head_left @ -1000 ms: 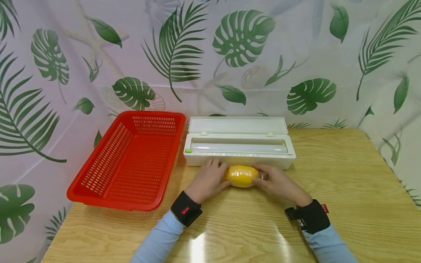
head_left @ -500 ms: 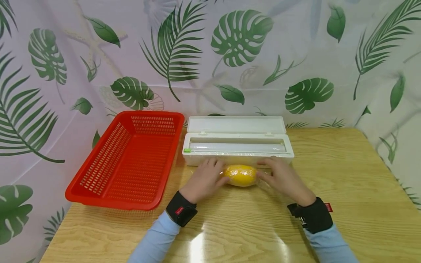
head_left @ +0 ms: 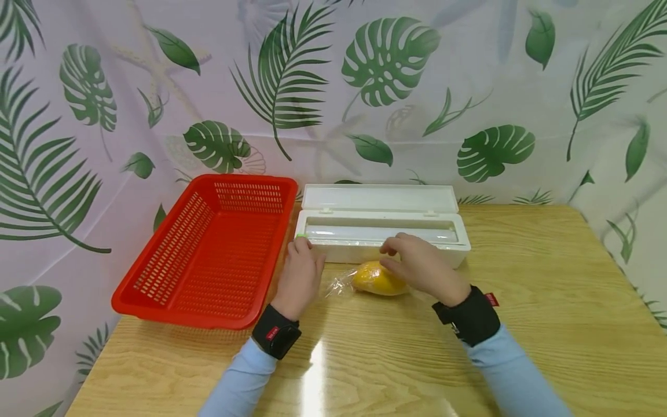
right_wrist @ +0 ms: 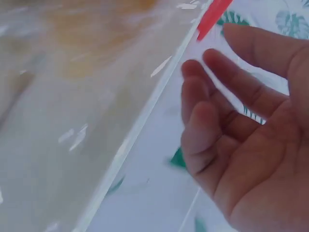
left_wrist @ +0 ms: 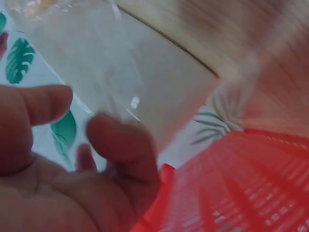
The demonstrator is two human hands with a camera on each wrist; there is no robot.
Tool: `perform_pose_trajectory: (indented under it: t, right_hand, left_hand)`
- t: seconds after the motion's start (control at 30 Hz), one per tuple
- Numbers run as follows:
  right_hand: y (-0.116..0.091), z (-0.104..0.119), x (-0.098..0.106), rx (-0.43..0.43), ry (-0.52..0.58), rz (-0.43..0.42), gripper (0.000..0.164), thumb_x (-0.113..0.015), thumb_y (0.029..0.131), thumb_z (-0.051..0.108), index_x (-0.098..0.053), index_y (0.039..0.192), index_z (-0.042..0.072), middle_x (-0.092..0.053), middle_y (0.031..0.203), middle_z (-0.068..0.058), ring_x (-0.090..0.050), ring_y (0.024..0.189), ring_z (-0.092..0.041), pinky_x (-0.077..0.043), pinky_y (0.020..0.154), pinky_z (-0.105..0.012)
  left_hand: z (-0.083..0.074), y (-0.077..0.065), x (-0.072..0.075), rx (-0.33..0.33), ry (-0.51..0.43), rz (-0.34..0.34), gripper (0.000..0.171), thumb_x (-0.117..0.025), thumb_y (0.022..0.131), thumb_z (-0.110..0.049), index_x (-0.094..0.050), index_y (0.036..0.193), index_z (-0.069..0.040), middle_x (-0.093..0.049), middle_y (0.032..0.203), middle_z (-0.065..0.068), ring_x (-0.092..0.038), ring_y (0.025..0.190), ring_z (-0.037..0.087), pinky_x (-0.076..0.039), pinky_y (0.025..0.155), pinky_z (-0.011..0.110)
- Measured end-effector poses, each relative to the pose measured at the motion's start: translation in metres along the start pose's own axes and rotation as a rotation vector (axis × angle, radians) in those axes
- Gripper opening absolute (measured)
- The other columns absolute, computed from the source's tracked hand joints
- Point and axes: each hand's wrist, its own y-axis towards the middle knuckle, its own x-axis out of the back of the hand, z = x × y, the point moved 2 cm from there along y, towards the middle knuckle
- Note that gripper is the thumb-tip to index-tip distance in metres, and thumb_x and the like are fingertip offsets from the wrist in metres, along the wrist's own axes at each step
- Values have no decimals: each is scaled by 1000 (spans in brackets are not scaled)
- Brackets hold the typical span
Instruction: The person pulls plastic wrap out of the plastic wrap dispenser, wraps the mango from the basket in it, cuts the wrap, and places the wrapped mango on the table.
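A yellow, mango-shaped fruit (head_left: 372, 279) lies on the table in front of the white cling film dispenser (head_left: 344, 253). Clear film (head_left: 340, 284) covers it and trails off its left side. My left hand (head_left: 299, 278) is at the dispenser's left front corner, fingertips right at the green slider (head_left: 301, 236). In the left wrist view, that hand (left_wrist: 96, 183) has thumb and fingers apart, nothing between them. My right hand (head_left: 424, 266) reaches over the fruit's right end, partly hiding it, fingertips near the dispenser's front. The right wrist view shows this hand (right_wrist: 256, 145) loosely bent, holding nothing.
The dispenser's lid (head_left: 380, 198) stands raised at the back, leaving the film roll (head_left: 359, 233) exposed. A red plastic basket (head_left: 229, 260) sits close by on the left. Leaf-printed cloth (head_left: 312, 145) hangs behind the wooden table (head_left: 547, 324).
Both hands have let go of the wrapped fruit's ends. The left hand has moved left to the green slider; the right has shifted left over the fruit. The fruit stays in about the same place.
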Motion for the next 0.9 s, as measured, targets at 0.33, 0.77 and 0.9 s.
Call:
perform_pose_trajectory:
  t: [0.33, 0.77, 0.9]
  right_hand:
    - [90, 58, -25, 202, -37, 117, 9, -63, 83, 12, -66, 90, 6, -66, 83, -8, -56, 73, -18, -52, 65, -36]
    - [128, 78, -53, 280, -19, 114, 7, -65, 82, 11, -68, 86, 7, -68, 81, -6, -57, 73, -17, -51, 68, -35]
    - [132, 76, -58, 272, -24, 73, 5, -64, 79, 7, -68, 78, 8, -66, 74, -5, -54, 68, -18, -49, 63, -34]
  left_hand:
    - [15, 4, -9, 66, 61, -34, 49, -54, 91, -18, -31, 115, 17, -60, 56, 26, -57, 46, 34, -49, 38, 47]
    - [44, 12, -19, 107, -169, 78, 42, -57, 89, -15, -33, 107, 14, -61, 71, 34, -60, 66, 43, -51, 61, 57]
    - [43, 17, -16, 104, -191, 93, 44, -57, 89, -15, -33, 110, 14, -61, 76, 35, -59, 71, 44, -50, 66, 57]
